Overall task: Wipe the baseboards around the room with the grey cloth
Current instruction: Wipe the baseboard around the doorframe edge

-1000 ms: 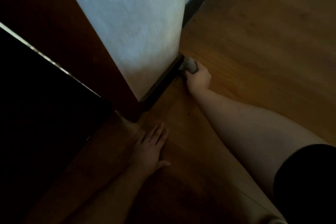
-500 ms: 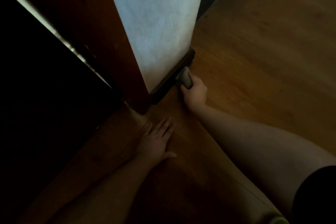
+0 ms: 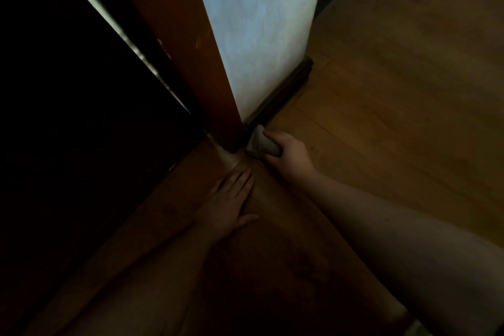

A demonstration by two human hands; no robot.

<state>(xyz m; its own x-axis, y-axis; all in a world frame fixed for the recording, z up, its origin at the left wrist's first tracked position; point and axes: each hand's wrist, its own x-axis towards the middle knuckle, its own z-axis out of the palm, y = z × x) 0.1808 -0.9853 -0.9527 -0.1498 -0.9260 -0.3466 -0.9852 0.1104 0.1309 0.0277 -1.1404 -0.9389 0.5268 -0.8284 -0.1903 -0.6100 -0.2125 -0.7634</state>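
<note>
Left hand (image 3: pixel 228 200): laid flat on the floor (image 3: pixel 395 106), palm down, fingers straight and close together, thumb spread to the right; nothing is held. Fingertips are pointed toward the foot of the door frame (image 3: pixel 188 63).

Right hand (image 3: pixel 290 154): fingers are curled round the cloth (image 3: pixel 262 142), which is gripped in a bunched wad. The hand is placed just beyond and to the right of the left hand, the two apart.

Cloth: grey, projecting left from the right fist; its free end is pressed at the near end of the baseboard (image 3: pixel 283 93), where that strip is met by the door frame. It lies just above the left fingertips, apart from them.

Baseboard: dark strip, run along the foot of the wall (image 3: pixel 259 22) away to the upper right, ended at the wall's corner.

Door frame: reddish-brown wood, left of the wall; a dark area is seen further left.

Floor: wood boards.
</note>
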